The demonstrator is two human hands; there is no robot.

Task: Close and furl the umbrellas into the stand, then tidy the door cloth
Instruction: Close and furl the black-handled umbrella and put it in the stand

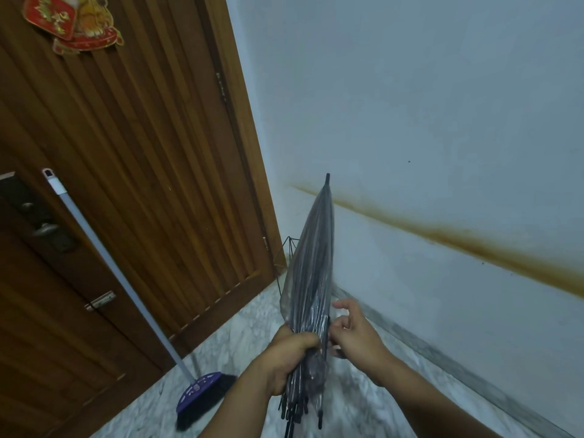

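Note:
A closed umbrella (311, 273) with a clear, greyish canopy and black ribs points up and away from me, its black tip near the wall. My left hand (289, 355) is wrapped around the gathered canopy near the rib ends. My right hand (354, 336) touches the canopy's right side with its fingers spread and pinches at the folds. A thin black wire umbrella stand (284, 257) is partly hidden behind the umbrella, in the corner by the door. No door cloth is in view.
A wooden door (126, 184) fills the left side. A broom (126, 289) with a grey handle and purple head leans against it. A white wall (442, 121) with a brown stain runs along the right. The floor (234, 352) is marbled tile.

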